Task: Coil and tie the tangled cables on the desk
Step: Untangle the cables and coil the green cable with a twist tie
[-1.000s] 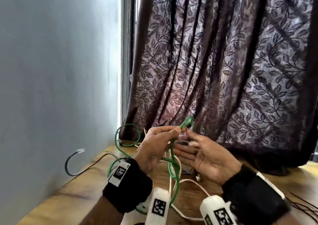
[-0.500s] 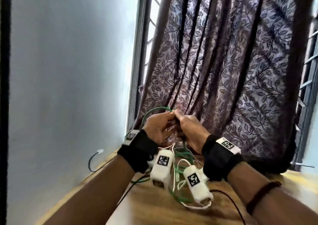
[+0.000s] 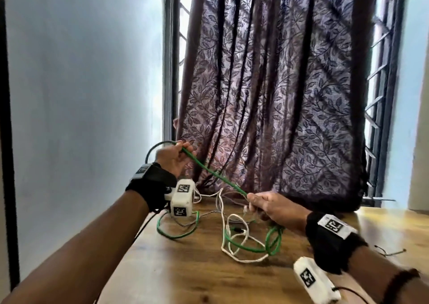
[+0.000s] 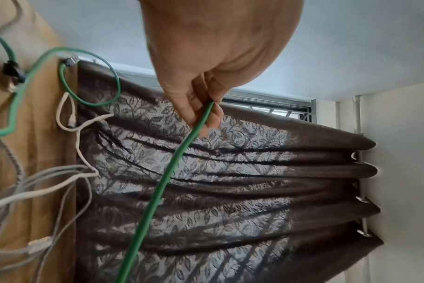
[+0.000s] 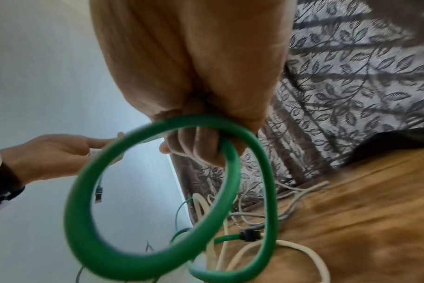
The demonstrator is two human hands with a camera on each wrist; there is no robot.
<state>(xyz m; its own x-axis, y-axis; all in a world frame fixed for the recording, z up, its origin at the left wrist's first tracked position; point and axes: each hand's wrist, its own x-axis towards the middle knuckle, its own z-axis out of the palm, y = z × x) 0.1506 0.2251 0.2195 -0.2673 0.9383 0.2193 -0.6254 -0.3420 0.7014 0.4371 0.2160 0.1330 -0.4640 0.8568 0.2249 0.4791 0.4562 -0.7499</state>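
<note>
The head view shows the left hand (image 3: 173, 158) held up in the air, with its thumb and fingers pinched on a thin green rubber cable (image 3: 214, 174). The cable runs in a straight, tight line down to the right hand (image 3: 272, 207), which is low, just above the brown wooden desk (image 3: 185, 269). The right hand is closed in a fist around the cable. In the right wrist view, round green loops (image 5: 172, 201) of the same cable hang from the curled fingers (image 5: 201, 147) of that hand. In the left wrist view, the green cable (image 4: 162, 183) slips out between the thumb and the fingertips (image 4: 211, 118). On the desk under the hands lies a messy pile of cables. There are more bends of green cable, a thin white cable (image 3: 234, 238) that curls in loops, and some grey cables (image 4: 48, 183) mixed in with them. They cross over each other, so I cannot tell where each one ends. A small black clip (image 5: 248, 235) sits on the green cable down on the desk. Behind the pile hangs a dark purple curtain with a leaf pattern (image 3: 278, 94), and its bottom touches the back of the desk. A pale blue wall (image 3: 81, 94) stands along the left edge of the desk, close to the left hand. To the right of the right hand, the wooden top is bare and wide.
</note>
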